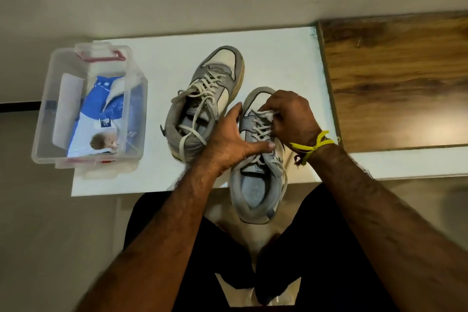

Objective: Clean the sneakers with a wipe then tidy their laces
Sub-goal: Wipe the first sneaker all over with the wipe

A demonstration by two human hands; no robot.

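Two grey-and-white sneakers lie on a white table. The left sneaker lies untouched, toe pointing away, with its laces loose. The right sneaker hangs with its heel over the table's near edge. My left hand holds this shoe from its left side, thumb pressed across the tongue. My right hand pinches the white laces near the toe end, fingers curled round them. No wipe is visible in either hand.
A clear plastic box with red latches stands at the table's left end and holds a blue-and-white wipe pack. A wooden surface adjoins the table on the right. My legs in dark clothing are below the table edge.
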